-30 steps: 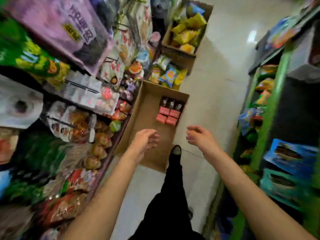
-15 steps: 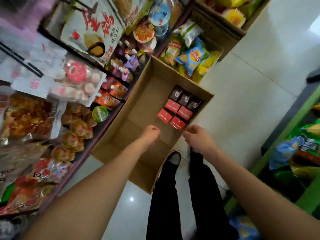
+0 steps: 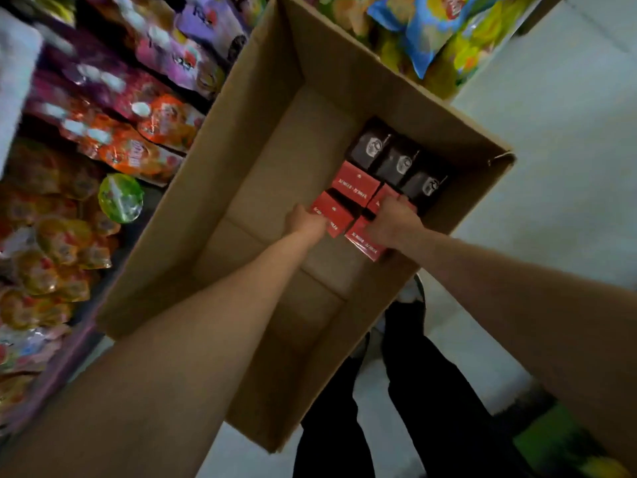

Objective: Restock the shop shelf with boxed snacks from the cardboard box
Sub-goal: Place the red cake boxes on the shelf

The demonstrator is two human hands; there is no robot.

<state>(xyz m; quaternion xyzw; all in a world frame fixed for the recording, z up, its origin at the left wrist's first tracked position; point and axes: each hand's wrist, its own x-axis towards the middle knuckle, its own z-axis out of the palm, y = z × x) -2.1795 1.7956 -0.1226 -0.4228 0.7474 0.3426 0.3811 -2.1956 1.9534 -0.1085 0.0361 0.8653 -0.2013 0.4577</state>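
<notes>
A: Head view: what has changed since half a second ago?

B: Both hands have dropped into the cardboard box (image 3: 241, 143). The left hand (image 3: 305, 220) now grips a near red snack box (image 3: 332, 212); the right hand (image 3: 391, 225) curls round the red one (image 3: 365, 241) beside it.

A: And the snacks?

B: Small red boxes in the box's right far corner, three dark boxes (image 3: 396, 163) behind them. The shelf (image 3: 86, 167) of bright packets stands left.

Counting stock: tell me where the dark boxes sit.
Head view: three dark boxes line the cardboard box's far right corner, just beyond the red boxes both hands reach.
</notes>
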